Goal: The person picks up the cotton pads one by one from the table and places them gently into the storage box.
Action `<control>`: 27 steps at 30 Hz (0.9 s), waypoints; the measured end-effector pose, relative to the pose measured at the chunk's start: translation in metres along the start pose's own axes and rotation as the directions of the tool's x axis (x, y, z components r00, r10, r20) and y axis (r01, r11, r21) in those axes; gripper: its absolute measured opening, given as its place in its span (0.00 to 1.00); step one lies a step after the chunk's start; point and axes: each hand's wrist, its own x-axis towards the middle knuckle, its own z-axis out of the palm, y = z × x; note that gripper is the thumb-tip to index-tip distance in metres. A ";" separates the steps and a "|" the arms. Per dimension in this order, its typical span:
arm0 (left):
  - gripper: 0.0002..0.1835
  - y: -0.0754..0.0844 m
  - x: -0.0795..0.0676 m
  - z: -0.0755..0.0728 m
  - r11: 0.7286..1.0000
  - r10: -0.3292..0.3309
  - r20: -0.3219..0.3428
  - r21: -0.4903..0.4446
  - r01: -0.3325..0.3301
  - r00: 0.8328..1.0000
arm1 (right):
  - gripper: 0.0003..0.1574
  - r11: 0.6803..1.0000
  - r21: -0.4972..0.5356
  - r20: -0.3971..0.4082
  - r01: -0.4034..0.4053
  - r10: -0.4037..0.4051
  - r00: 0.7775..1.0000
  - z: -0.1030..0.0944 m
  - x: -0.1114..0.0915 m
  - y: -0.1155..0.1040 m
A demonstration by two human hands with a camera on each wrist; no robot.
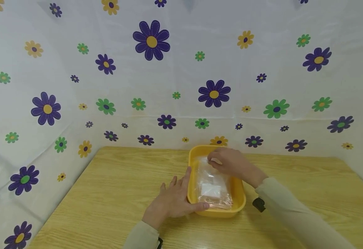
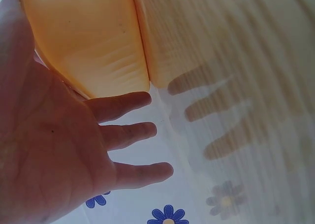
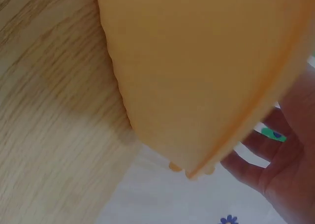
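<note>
A yellow plastic tub [image 1: 239,199] stands on the wooden table, a flat clear plastic bag [image 1: 204,176] with a white label [image 1: 210,190] lying in it. My right hand [image 1: 231,164] reaches over the tub's far right side, thumb and fingertips pinching the bag's far end. In the right wrist view, the tub's wall [image 3: 197,66] hides part of that hand [image 3: 290,160]. My left hand [image 1: 172,200] is spread at the tub's left side, its thumb over the near rim and index finger along the left rim. Its other fingers [image 2: 128,135] extend straight beside the tub wall [image 2: 88,42].
The wooden tabletop [image 1: 122,186] extends to both sides of the tub. A white sheet with printed flowers [image 1: 175,69] hangs behind the table and along its sides, close to the tub's far end. Dark straps show by both sleeves [image 1: 281,193].
</note>
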 end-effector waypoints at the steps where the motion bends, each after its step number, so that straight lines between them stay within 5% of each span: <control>1: 0.67 0.000 0.000 0.000 1.000 0.000 0.001 -0.001 0.000 1.000 | 0.07 1.000 0.002 0.017 -0.004 0.003 1.000 0.002 0.001 -0.001; 13: 0.67 -0.001 0.000 0.002 1.000 0.004 -0.004 0.018 -0.003 1.000 | 0.26 0.998 0.036 0.218 -0.057 0.048 0.975 0.008 0.004 -0.015; 20: 0.66 -0.003 0.000 0.001 1.000 0.014 -0.013 0.013 -0.014 1.000 | 0.28 0.995 0.051 0.099 -0.088 0.082 0.992 -0.012 -0.010 -0.017; 27: 0.60 -0.014 -0.011 -0.008 0.998 0.057 -0.087 -0.017 -0.058 0.995 | 0.28 0.991 0.039 -0.055 -0.125 0.127 0.990 -0.034 -0.053 -0.008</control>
